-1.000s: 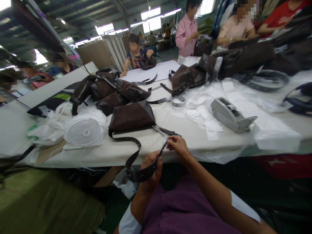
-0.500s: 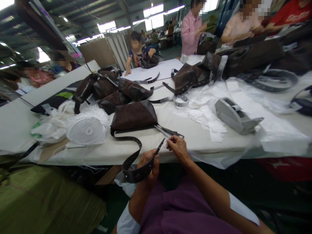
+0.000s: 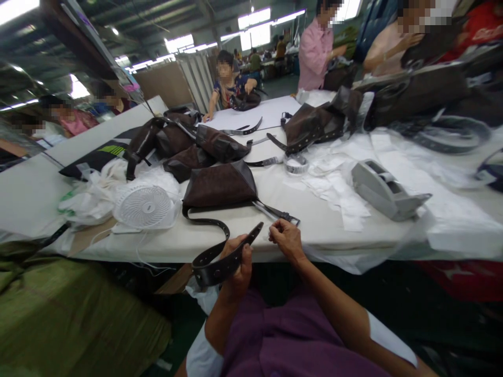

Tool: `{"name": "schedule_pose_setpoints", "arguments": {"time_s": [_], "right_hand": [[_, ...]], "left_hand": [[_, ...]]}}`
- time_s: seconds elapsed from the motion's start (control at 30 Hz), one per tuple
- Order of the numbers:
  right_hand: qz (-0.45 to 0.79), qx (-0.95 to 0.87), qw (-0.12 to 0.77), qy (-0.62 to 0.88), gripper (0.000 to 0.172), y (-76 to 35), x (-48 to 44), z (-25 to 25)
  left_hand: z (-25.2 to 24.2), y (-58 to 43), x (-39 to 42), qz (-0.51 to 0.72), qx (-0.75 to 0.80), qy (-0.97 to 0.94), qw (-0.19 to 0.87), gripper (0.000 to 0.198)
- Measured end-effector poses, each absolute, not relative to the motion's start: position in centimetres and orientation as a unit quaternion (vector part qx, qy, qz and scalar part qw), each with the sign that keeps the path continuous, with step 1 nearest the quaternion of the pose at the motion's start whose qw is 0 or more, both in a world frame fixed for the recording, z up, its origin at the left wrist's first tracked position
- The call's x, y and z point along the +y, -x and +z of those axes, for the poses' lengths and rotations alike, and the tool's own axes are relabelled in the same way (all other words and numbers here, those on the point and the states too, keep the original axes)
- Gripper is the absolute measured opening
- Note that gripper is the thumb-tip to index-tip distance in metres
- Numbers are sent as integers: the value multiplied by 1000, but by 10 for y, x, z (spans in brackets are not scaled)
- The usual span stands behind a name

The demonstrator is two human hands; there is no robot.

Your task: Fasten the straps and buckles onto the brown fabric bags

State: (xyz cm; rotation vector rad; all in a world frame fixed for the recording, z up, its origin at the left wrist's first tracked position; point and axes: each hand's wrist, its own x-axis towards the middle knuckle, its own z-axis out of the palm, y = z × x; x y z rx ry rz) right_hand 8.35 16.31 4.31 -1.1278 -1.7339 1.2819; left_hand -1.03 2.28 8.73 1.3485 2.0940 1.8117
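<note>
My left hand (image 3: 239, 266) is closed round a dark strap (image 3: 214, 273) with a row of metal eyelets, its pointed end sticking up past my thumb. The strap curls back to a dark brown handbag (image 3: 220, 184) lying on the table edge in front of me. Just right of the strap's tip, my right hand (image 3: 286, 238) is closed in a pinch; something small and pale may be at its fingertips, but I cannot make it out. Behind those fingers lies a second strap end with a metal buckle (image 3: 293, 219), joined to the bag's right side.
A white fan (image 3: 147, 207) stands left, beside crumpled plastic. More brown bags (image 3: 188, 146) are heaped behind. On the right are a grey tape dispenser (image 3: 387, 191), white paper pieces (image 3: 334, 191) and a coiled strap (image 3: 296, 165). Co-workers stand and sit around the table.
My left hand has turned the strap, so its pointed end leans over and shows more of its eyelets. The right hand keeps its pinch. The whole view has shifted slightly.
</note>
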Motion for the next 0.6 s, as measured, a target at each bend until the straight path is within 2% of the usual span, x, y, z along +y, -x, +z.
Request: {"name": "schedule_pose_setpoints", "arguments": {"time_s": [0.13, 0.37, 0.5, 0.6], "right_hand": [[485, -678, 346, 430, 11, -84, 163, 44], [399, -741, 349, 413, 11, -94, 155, 46], [377, -755, 351, 406, 10, -106, 148, 54], [366, -759, 354, 405, 9, -116, 139, 66]], "left_hand": [[85, 5, 27, 602, 666, -421, 129, 24], [83, -9, 41, 609, 680, -353, 206, 28], [79, -11, 42, 593, 703, -341, 195, 33], [78, -13, 44, 558, 711, -380, 197, 27]]}}
